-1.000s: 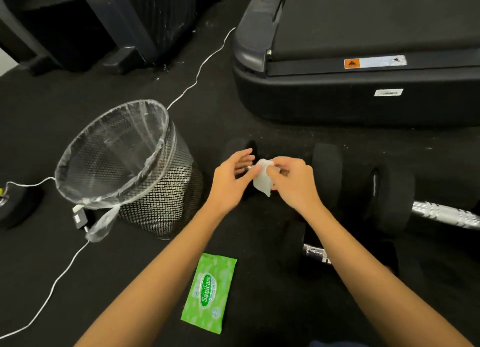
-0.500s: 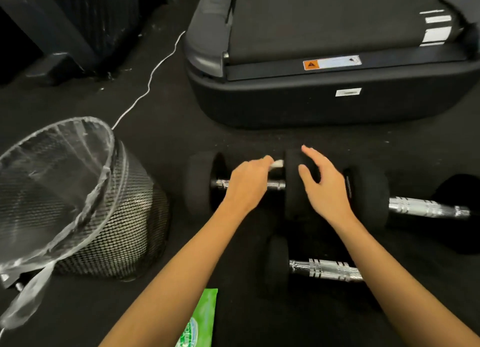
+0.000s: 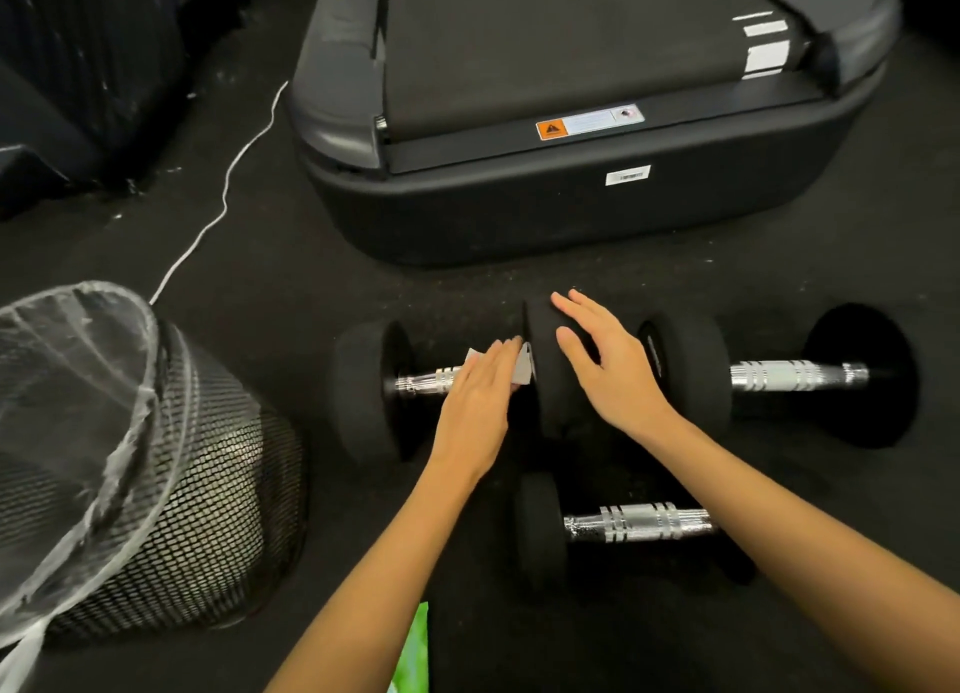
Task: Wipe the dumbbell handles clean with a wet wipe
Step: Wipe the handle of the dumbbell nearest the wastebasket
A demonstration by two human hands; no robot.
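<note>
- Floor: black, matte, slightly speckled rubber-like surface; carries everything here.
- Treadmill at the far edge: dark rounded plastic shell, flat belt, orange warning label, small white barcode sticker.
- White cable snakes across the floor from far centre toward the bin.
- Mesh bin at the left edge: black metal mesh, round, tilted, clear plastic liner over the rim.
- Green wipe pack, only a sliver visible at the near edge, partly behind the left forearm.
- Three dumbbells, black round matte heads, chrome ringed handles: left dumbbell mid-floor, right dumbbell in line with it, near dumbbell closer to the person.
- Left hand: fingers together, curled over the white wet wipe, pressing it onto the left dumbbell's handle just beside the inner head.
- Right hand: fingers straight, slightly spread, resting flat on top of that inner head; holds nothing.
</note>
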